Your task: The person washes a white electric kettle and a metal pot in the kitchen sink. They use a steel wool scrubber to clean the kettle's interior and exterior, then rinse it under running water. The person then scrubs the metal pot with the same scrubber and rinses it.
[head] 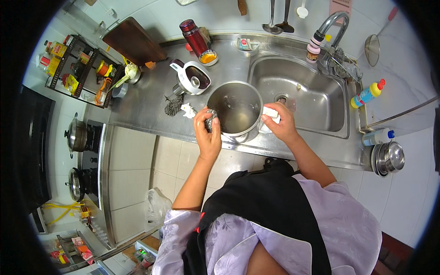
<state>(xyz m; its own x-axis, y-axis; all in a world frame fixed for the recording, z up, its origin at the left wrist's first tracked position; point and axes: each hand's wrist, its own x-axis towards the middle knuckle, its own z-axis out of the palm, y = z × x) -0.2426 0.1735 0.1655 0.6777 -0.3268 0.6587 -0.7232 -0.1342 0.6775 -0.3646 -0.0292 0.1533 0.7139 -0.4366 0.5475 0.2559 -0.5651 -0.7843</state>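
Observation:
A deep stainless steel pot [237,110] stands on the steel counter, just left of the sink, with some clear liquid at its bottom. My left hand [208,135] is at the pot's left rim, its fingers closed on a steel wool scourer [210,121]. At the right rim my right hand [281,123] grips a small whitish block [271,112]; a white cloth or paper [266,128] lies under the fingers. A white and dark appliance head [195,77] with a metal shaft lies behind the pot to the left, near a dark ridged pad [174,105] and a crumpled white tissue [188,110].
The steel sink [302,92] with its faucet [338,22] is at the right. A red flask [194,37], a cutting board [134,43] and a spice rack [80,70] stand toward the back and left. Stacked metal bowls [387,157] sit at the far right, beside bottles.

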